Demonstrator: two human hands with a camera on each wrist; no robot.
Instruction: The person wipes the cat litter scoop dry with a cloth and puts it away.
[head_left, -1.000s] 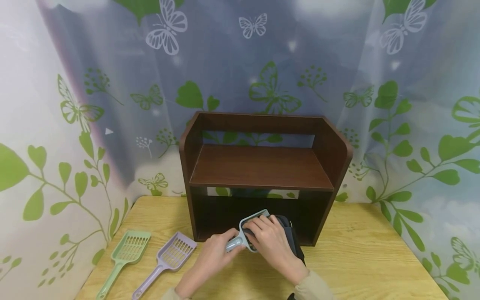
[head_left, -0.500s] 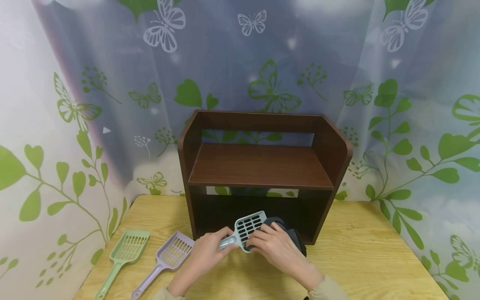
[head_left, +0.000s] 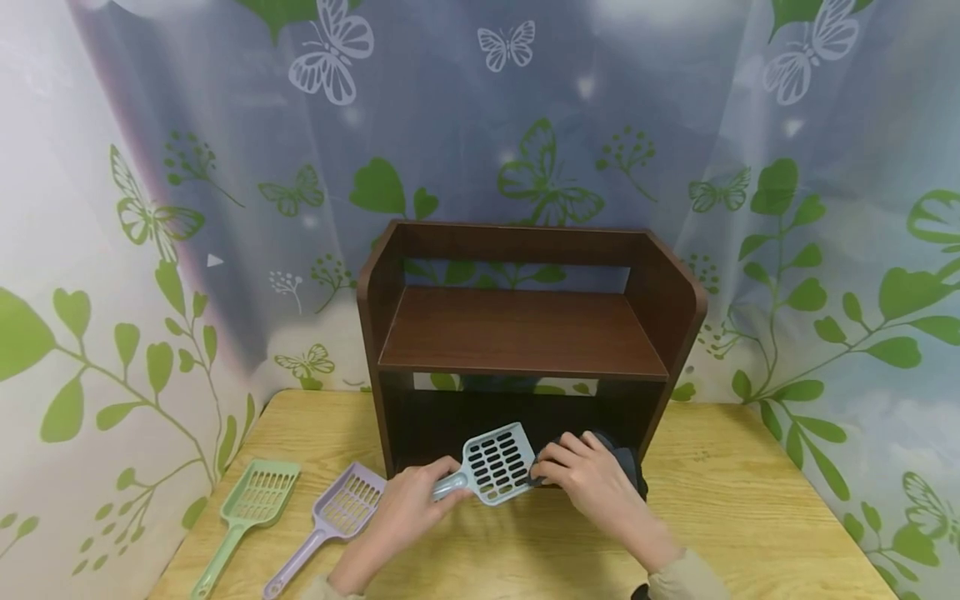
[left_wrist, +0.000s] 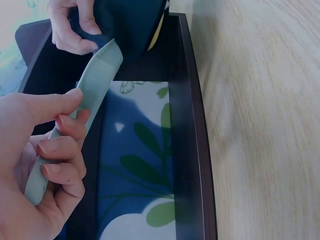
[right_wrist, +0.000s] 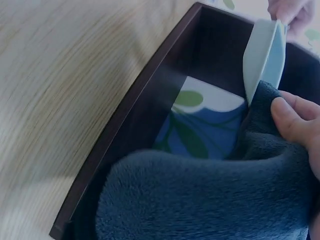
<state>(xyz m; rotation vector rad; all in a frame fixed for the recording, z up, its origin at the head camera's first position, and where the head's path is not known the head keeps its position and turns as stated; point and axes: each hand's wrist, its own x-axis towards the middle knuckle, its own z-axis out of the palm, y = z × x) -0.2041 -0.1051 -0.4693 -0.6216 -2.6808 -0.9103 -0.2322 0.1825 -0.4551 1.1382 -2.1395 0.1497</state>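
Note:
My left hand [head_left: 420, 500] grips the handle of a light blue slotted litter scoop [head_left: 498, 463], its fingers curled round it in the left wrist view. The scoop is held up in front of the shelf's lower opening, its head toward the right. My right hand [head_left: 592, 483] holds a dark blue cloth [right_wrist: 200, 195], bunched, with a pinched fold at the scoop's front edge. In the right wrist view the thumb presses on that fold, and the cloth covers much of the hand's surroundings.
A dark brown two-tier shelf [head_left: 525, 333] stands behind the hands on a wood-grain table [head_left: 735, 517]. At the left lie a green slotted scoop [head_left: 258, 496] and a purple slotted scoop [head_left: 348, 504]. A patterned curtain [head_left: 450, 108] hangs behind.
My right hand and the cloth have moved right, from inside the scoop's head to its front edge, uncovering the slots. The left hand with the scoop has shifted slightly left.

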